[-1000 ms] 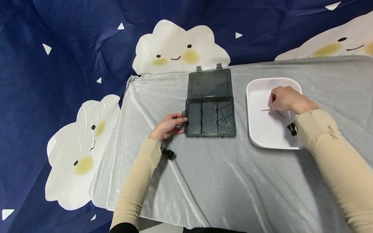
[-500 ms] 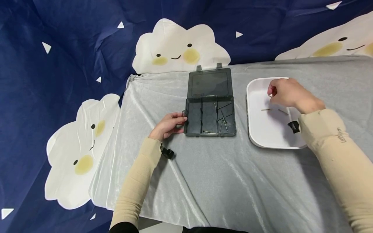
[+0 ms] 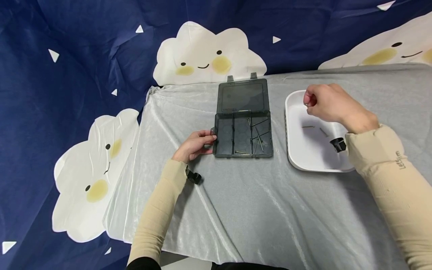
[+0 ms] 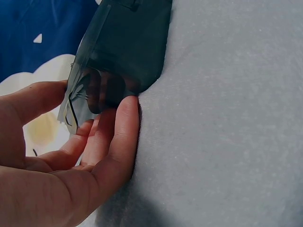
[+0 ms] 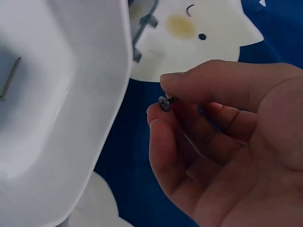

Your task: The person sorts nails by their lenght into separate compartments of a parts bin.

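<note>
In the head view my right hand (image 3: 332,105) is over the back of a white tray (image 3: 293,159). The right wrist view shows its thumb and fingertips pinching a small screw (image 5: 164,103), with the cross-slotted head facing out and the shank mostly hidden. Two more screws lie on the tray floor, a brassy screw (image 3: 308,126) and a darker screw (image 3: 324,132). My left hand (image 3: 195,145) grips the left side of a smoky clear compartment box (image 3: 224,137), its fingers at the lower edge in the left wrist view. Several screws (image 3: 259,139) lie mostly in the box's right compartment.
The box lid (image 3: 243,96) is folded back, away from me. A grey velvety cloth (image 3: 243,210) covers the table. Behind it hangs a blue curtain (image 3: 297,22) printed with white clouds. The tray's raised wall stands between its floor and the box.
My right hand has lifted from the tray floor and moved toward the tray's back with the screw. The darker screw on the floor has shifted slightly left. My left hand stays put.
</note>
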Demonstrator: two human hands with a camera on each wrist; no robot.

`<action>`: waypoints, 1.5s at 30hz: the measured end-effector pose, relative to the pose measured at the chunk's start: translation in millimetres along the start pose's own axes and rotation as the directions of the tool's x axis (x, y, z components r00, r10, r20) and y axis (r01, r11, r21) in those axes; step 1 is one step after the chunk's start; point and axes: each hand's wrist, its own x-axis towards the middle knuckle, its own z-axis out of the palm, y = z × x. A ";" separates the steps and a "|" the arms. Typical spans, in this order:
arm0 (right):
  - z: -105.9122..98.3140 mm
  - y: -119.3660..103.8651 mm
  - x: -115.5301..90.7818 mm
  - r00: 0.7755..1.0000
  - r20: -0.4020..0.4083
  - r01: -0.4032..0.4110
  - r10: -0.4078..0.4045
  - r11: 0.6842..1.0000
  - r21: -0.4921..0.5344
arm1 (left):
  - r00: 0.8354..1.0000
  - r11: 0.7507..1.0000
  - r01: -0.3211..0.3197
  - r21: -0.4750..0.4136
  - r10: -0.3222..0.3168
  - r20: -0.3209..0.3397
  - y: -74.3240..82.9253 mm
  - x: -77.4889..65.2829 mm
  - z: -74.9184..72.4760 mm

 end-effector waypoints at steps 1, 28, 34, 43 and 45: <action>-0.6 -2.9 -0.2 1.000 -0.005 0.005 -0.005 1.000 0.000 | 1.000 1.000 0.000 0.000 0.000 0.000 -0.2 0.0 -0.1; 22.3 -61.0 1.8 0.961 -0.274 0.097 -0.036 0.973 0.210 | 1.000 1.000 -0.002 0.006 0.002 0.013 -1.0 2.2 -3.5; 33.6 -72.8 3.1 0.959 -0.284 0.105 -0.018 0.950 0.294 | 1.000 1.000 -0.004 0.005 0.004 0.012 -0.7 1.7 -2.8; 54.5 -85.2 4.7 0.966 -0.256 0.085 0.018 0.920 0.383 | 1.000 1.000 -0.001 -0.001 0.001 0.013 -1.7 3.5 -3.4; 59.1 -87.7 5.2 0.968 -0.248 0.075 0.031 0.910 0.407 | 1.000 1.000 -0.001 -0.003 0.001 0.012 -1.7 3.4 -3.2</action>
